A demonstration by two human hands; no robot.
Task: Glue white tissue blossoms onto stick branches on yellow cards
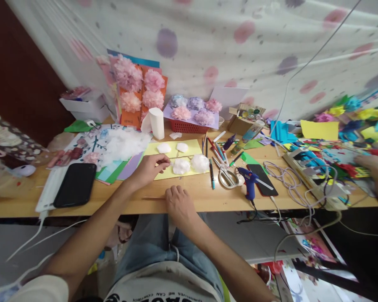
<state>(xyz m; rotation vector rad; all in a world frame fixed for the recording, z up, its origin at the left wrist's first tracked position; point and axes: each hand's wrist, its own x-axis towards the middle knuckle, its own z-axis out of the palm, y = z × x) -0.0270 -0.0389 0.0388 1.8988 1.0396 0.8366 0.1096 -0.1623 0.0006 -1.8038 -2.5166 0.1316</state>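
A yellow sheet of paper (162, 173) lies on the table in front of me, with several white cotton puffs (181, 166) on it and thin brown lines between them. My left hand (148, 170) is over the sheet's left edge, its fingers curled together close to the lower-left puff. Whatever sits between those fingertips, if anything, is hidden. Near the table's front edge, my right hand (180, 203) rests closed, and a thin brown stick (153, 198) pokes out from it to the left.
Right of the sheet lie pens (212, 174), scissors (228, 175), a blue glue gun (250, 183) and a phone (264, 180). Loose cotton (122, 144) and another phone (75, 184) are at left. Paper flowers (193, 109) stand behind. Another person's hand (376, 170) reaches in at far right.
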